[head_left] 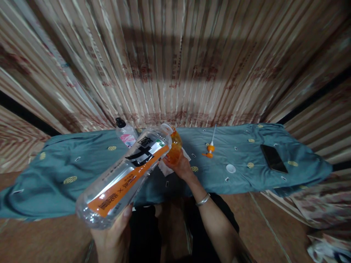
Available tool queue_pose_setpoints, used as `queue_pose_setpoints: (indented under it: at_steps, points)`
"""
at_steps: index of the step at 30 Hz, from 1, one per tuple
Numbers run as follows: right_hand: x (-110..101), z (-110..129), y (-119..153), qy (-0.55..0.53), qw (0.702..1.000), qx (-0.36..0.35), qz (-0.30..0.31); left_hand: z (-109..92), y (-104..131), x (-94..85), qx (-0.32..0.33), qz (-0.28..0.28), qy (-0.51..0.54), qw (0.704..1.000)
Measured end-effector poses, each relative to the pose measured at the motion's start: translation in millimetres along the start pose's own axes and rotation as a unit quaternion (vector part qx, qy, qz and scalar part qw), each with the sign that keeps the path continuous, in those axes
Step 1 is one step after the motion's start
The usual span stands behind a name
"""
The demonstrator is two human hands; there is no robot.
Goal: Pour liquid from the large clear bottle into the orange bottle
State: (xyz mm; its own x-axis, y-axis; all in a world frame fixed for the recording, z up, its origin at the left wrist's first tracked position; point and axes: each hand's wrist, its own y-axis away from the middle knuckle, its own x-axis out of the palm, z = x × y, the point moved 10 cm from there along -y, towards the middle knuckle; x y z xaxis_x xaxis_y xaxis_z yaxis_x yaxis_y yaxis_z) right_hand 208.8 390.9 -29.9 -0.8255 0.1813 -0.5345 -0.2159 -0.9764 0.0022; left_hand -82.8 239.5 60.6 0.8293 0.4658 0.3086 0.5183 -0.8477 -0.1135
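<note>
My left hand (116,230) grips a large clear plastic bottle (123,179) with an orange and silver label near its base. The bottle is tilted, its mouth up at the opening of a small orange see-through bottle (175,148). Wrapped round that orange bottle is my right hand (179,166), with a silver bangle on the wrist. Whether the two mouths touch I cannot tell. Under the orange bottle lies a white tissue (166,168). An orange pump head (210,148) with a white tube lies to the right on the cloth.
A clear pump bottle (126,133) with a black top and pink label stands behind the big bottle. On the teal patterned cloth (90,160) are a white round cap (230,168) and, far right, a dark phone (273,158). A striped curtain (170,65) hangs behind.
</note>
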Motion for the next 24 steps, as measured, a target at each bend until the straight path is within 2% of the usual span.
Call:
queue_pose_setpoints:
  at_steps: [8,15,24]
  points:
    - [0,-2,0,0.011,1.000,0.016,0.005,0,5,-0.3,-0.004,-0.033,-0.022,0.999]
    - [1,-1,-1,-0.029,0.999,0.018,0.016,-8,10,9.6,0.005,-0.036,-0.033,0.999]
    - [9,-16,-8,-0.018,1.000,0.003,0.020,-17,15,16.5,-0.006,-0.024,0.011,1.000]
